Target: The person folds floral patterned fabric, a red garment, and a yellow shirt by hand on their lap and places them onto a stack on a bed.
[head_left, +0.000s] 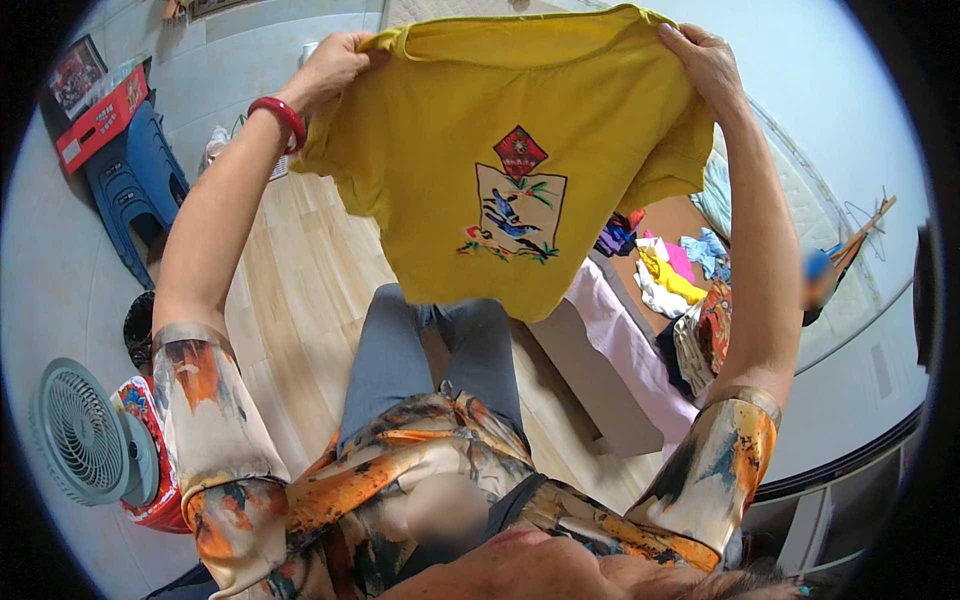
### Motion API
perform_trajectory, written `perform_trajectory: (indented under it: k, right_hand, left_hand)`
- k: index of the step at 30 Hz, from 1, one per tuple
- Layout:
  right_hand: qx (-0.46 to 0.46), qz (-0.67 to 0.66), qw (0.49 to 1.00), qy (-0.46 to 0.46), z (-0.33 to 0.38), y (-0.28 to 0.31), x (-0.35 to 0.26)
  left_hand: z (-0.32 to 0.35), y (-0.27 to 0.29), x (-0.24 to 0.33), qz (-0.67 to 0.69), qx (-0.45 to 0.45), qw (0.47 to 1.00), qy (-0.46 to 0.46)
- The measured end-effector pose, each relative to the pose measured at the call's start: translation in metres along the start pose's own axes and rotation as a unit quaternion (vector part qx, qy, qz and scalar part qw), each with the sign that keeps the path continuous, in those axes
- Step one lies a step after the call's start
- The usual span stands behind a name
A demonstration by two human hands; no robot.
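A yellow short-sleeved T-shirt (420, 190) hangs spread out in front of me, its printed front facing me. The print shows a red diamond above a pale panel with a blue bird-like figure. My left hand (338, 68), with a red bangle (280, 122) on the wrist, is closed on the shirt's left shoulder. At the opposite shoulder my right hand (705, 65) pinches the cloth, thumb on the near side. Both arms are raised and stretched forward. The shirt's lower edge falls freely above my grey trousers (385, 360).
To the right, a bed with a pink sheet (625, 345) and brown mat holds several loose clothes (670, 280). Blue plastic stools (140, 180) with a red box (100, 125) stand at the left wall. A green fan (85, 430) is at lower left, above the wooden floor (300, 270).
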State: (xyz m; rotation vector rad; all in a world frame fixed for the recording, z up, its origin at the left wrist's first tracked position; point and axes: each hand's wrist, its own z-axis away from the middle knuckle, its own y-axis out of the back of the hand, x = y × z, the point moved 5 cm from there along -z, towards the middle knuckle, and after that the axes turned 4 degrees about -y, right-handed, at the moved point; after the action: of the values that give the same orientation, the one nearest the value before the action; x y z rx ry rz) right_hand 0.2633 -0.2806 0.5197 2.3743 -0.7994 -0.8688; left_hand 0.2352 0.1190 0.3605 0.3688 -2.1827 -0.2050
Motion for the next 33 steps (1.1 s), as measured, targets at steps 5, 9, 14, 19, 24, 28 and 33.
perform_trajectory:
  k: [5, 9, 14, 19, 24, 28, 33]
  right_hand:
    - [0.035, 0.112, 0.992, 0.036, -0.005, 0.004, 0.001]
    - [0.062, 0.125, 0.990, 0.005, 0.004, 0.007, -0.004]
    - [0.162, -0.012, 0.982, 0.092, 0.024, -0.006, -0.030]
    - [-0.055, 0.277, 0.949, 0.143, 0.035, -0.084, 0.014]
    - [0.067, 0.055, 0.995, 0.059, 0.018, -0.016, -0.007]
    - [0.019, 0.109, 0.994, 0.014, 0.042, -0.013, -0.038]
    - [0.040, 0.015, 0.999, -0.019, 0.084, -0.005, -0.048]
  left_hand:
    - [-0.031, 0.048, 0.004, -0.083, 0.043, 0.994, -0.061]
    - [-0.022, 0.029, 0.054, -0.171, 0.159, 0.965, -0.116]
    - [-0.011, 0.043, 0.092, -0.175, 0.340, 0.880, -0.281]
    - [-0.022, 0.062, 0.024, -0.496, 0.117, 0.828, -0.234]
    - [-0.003, 0.057, 0.060, -0.393, 0.167, 0.880, -0.209]
    - [0.000, 0.071, 0.056, -0.361, 0.145, 0.878, -0.278]
    - [0.060, 0.092, 0.037, -0.243, 0.005, 0.953, -0.181]
